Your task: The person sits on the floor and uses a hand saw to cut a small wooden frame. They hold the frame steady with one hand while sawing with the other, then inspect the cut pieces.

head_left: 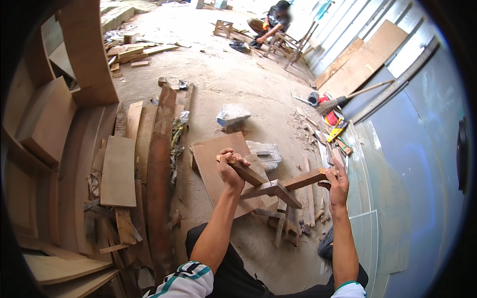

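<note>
In front of me I hold a small wooden frame (272, 189), in which two bars run into a crosspiece. My left hand (231, 168) is closed round the far end of its left bar. The end of the right bar is gripped between the thumb and fingers of my right hand (336, 183). A flat square board (211, 154) lies under and beyond the left bar. Just past the frame sits a pale concrete block (266, 155), partly hidden by the wood. More wooden pieces (280, 224) show below the frame; how they connect is hard to make out.
Long planks (158, 184) and offcuts fill the left side beside a wooden cabinet (47, 119). A whitish-blue stone (232, 114) lies ahead. At right are a broom (332, 104), a red can (332, 118) and glass sheets (367, 238). A person (276, 25) crouches far off.
</note>
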Demonstrator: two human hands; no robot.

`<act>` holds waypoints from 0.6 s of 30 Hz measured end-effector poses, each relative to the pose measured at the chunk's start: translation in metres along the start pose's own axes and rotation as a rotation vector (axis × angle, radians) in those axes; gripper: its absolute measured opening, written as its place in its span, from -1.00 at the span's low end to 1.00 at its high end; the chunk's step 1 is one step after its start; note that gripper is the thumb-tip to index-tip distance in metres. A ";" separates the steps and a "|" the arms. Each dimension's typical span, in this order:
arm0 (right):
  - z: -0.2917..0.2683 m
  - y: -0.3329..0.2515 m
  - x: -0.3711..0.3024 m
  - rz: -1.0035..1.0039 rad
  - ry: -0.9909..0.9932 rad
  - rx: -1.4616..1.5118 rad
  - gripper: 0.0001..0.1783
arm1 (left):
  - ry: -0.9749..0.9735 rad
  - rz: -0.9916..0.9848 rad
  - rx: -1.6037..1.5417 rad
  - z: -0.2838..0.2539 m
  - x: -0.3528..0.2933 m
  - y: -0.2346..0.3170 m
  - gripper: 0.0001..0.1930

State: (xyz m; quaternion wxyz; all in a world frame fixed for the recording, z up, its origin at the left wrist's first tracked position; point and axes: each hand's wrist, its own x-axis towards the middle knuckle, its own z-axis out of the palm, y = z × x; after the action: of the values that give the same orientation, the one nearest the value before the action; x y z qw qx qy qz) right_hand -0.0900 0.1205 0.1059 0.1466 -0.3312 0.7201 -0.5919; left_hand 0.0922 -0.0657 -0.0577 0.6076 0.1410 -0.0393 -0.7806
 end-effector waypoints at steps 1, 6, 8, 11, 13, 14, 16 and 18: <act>-0.007 0.001 -0.003 0.035 0.014 0.020 -0.59 | 0.028 0.048 0.062 0.005 -0.003 -0.006 -0.79; -0.042 0.026 -0.007 0.130 0.052 0.098 -0.62 | 0.207 0.341 0.453 0.017 -0.010 -0.037 -0.67; -0.042 0.031 -0.008 0.169 0.081 0.140 -0.64 | 0.278 0.510 0.604 0.020 -0.013 -0.043 -0.66; -0.040 0.035 -0.005 0.191 0.102 0.136 -0.66 | 0.284 0.498 0.582 0.027 -0.020 -0.043 -0.72; -0.038 0.035 -0.007 0.217 0.105 0.199 -0.67 | 0.281 0.446 0.536 0.027 -0.020 -0.043 -0.73; -0.036 0.035 -0.007 0.229 0.105 0.232 -0.68 | 0.279 0.422 0.514 0.027 -0.019 -0.042 -0.73; -0.034 0.044 -0.004 0.245 0.068 0.186 -0.66 | 0.305 0.388 0.462 0.028 -0.020 -0.040 -0.68; -0.033 0.051 -0.001 0.289 0.059 0.111 -0.57 | 0.326 0.347 0.405 0.033 -0.025 -0.038 -0.62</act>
State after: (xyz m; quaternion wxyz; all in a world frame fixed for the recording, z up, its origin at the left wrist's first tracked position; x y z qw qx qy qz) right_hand -0.1249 0.1500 0.0662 0.2270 -0.1978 0.7305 -0.6129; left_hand 0.0532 -0.0359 -0.0305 0.6896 0.3735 -0.1194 -0.6088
